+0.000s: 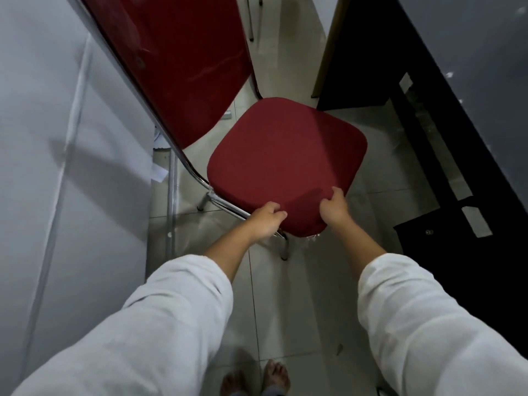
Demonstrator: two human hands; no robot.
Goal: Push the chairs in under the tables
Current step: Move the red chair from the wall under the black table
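Note:
A red padded chair with a chrome frame stands on the tiled floor in front of me, its seat (285, 155) in the middle of the view and its red backrest (177, 61) rising at the upper left. My left hand (267, 220) grips the near left corner of the seat beside the chrome tube. My right hand (334, 208) grips the near right edge of the seat, fingers curled onto the cushion. A dark table (471, 81) runs along the right side, its black frame reaching down to the floor beside the chair.
A pale grey table top or panel (71, 167) fills the left side, close against the chair's backrest. A wooden-edged dark panel (334, 52) stands beyond the seat. Light floor tiles (285, 310) lie between me and the chair. My bare feet (257, 378) show at the bottom.

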